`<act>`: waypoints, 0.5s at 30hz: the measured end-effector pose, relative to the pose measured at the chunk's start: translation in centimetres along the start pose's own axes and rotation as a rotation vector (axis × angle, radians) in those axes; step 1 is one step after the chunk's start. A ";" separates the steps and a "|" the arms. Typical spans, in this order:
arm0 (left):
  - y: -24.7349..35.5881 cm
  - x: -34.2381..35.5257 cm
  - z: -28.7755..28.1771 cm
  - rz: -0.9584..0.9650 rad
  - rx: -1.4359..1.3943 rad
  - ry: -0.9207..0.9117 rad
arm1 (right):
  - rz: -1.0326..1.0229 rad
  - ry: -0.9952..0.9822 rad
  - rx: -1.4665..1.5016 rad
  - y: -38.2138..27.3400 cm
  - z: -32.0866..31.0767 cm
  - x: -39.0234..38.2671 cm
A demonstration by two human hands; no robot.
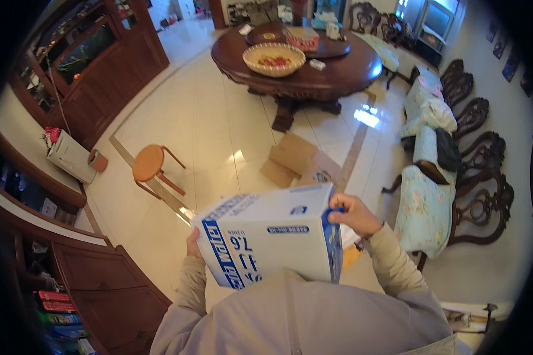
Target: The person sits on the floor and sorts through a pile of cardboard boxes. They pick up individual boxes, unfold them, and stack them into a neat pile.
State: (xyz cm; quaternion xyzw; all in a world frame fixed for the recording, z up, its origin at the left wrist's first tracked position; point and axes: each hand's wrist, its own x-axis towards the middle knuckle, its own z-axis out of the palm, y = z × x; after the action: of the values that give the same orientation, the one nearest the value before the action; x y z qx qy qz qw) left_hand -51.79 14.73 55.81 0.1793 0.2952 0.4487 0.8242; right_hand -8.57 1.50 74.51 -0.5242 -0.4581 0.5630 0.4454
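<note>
A white cardboard box (281, 239) with blue printing is held against the front of my grey jacket. My right hand (358, 216) grips its upper right edge, fingers curled at the corner. My left hand (193, 242) holds the left end of the box, with most of its fingers hidden behind the carton. On the tiled floor just beyond the box lies opened brown cardboard (293, 151), partly hidden by it.
A round dark wooden table (337, 77) holding a wide basket (272, 59) stands ahead. A wooden stool (147, 163) is at the left, near a small white cabinet (71, 154). Carved chairs with floral covers (423, 213) line the right wall. A wooden cupboard (100, 290) is at lower left.
</note>
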 end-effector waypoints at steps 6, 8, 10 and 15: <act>-0.2 1.0 -1.2 -0.061 0.046 -0.035 | -0.010 0.069 0.067 0.0 1.0 0.0; -0.2 0.9 -0.4 -0.052 0.078 -0.001 | 0.028 0.041 0.079 -0.1 0.7 0.2; -0.2 0.8 0.2 -0.066 0.055 -0.011 | 0.096 0.096 0.177 -1.1 1.5 -0.1; -0.4 0.0 0.2 -0.064 0.127 0.086 | 0.024 0.115 0.014 0.1 2.1 -1.0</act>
State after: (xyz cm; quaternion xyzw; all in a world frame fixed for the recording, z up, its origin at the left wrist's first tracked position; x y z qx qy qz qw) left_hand -51.41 14.50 55.77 0.2021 0.3637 0.4100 0.8116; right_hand -10.62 0.37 74.66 -0.5581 -0.4213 0.5404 0.4679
